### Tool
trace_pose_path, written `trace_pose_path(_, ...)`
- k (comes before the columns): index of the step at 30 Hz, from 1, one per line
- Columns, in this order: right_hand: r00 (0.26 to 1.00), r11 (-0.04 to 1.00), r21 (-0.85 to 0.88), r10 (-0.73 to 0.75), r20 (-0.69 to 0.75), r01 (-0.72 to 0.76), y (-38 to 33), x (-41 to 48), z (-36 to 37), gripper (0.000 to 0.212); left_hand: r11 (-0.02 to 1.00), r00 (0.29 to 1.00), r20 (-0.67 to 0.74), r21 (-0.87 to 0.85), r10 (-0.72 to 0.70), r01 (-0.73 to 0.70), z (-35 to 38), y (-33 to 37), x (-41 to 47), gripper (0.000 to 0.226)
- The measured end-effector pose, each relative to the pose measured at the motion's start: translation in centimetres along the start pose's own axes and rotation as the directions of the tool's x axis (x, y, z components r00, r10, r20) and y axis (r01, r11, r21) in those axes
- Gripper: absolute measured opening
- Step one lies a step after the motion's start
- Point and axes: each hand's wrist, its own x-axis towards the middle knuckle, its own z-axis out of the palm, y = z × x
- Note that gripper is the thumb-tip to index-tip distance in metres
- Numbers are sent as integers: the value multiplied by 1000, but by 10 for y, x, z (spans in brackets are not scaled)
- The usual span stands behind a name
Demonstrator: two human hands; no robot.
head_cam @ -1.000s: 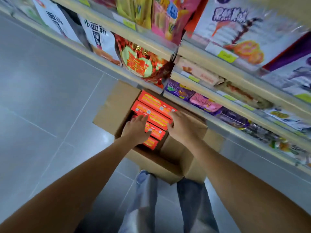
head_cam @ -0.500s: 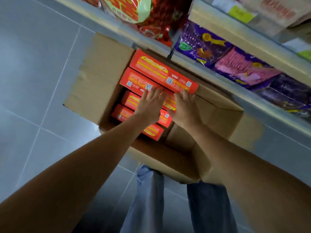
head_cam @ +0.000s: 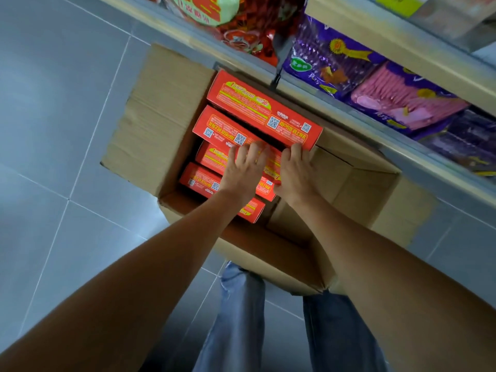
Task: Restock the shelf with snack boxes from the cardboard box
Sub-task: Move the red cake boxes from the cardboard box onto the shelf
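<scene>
An open cardboard box [head_cam: 161, 116] stands on the floor against the bottom shelf [head_cam: 346, 110]. Several red snack boxes stand on edge inside it; the farthest one [head_cam: 264, 111] rises higher than the second [head_cam: 222, 127] and the third [head_cam: 210, 157]. My left hand [head_cam: 245, 170] lies over the top edges of the middle boxes, its spread fingertips at the dark gap behind the second box. My right hand [head_cam: 296, 175] rests at the right ends of those boxes, fingertips touching the farthest box's near corner. The box's right half holds nothing.
The bottom shelf carries purple snack packs [head_cam: 330, 57], pink packs [head_cam: 402, 100] and a red patterned bag [head_cam: 241, 28]. Grey tiled floor [head_cam: 53, 130] spreads to the left. My legs in blue jeans [head_cam: 236, 318] stand just behind the box's near flap.
The camera has dropped closer to the box. Both hands slid forward from the nearer red boxes, so their fingertips now reach the gap behind the second box.
</scene>
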Motion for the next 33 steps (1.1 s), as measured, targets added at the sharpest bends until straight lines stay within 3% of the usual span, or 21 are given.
trace_pose_path(4,998,993,110,-56,25,53,5,-18,-6,76,1000,997,74,-8,8,-8,-7,-3,-4,73)
trace_pose_path(8,988,975,188,-133,74,117,19,-45,-21,79,989,976,163,12,145,-149,-29,-5,-14,78)
trace_pose_path(14,982,940,321,-156,109,114,34,-86,-82,48,970,940,239,-24,241,-243,-87,9,-41,64)
trace_pose_path(18,993,925,370,-110,52,83,42,-111,-143,44,952,941,149,-34,305,-304,-150,19,-60,59)
trace_pose_path(23,952,959,239,-207,224,153,44,-148,-224,60,924,918,165,67,361,-375,-235,26,-89,54)
trace_pose_path(29,972,940,307,-196,131,148,14,-209,-349,40,889,906,129,181,402,-421,-374,20,-140,48)
trace_pose_path(33,978,946,262,-206,37,189,5,-254,-443,37,892,920,98,226,380,-392,-480,30,-179,45)
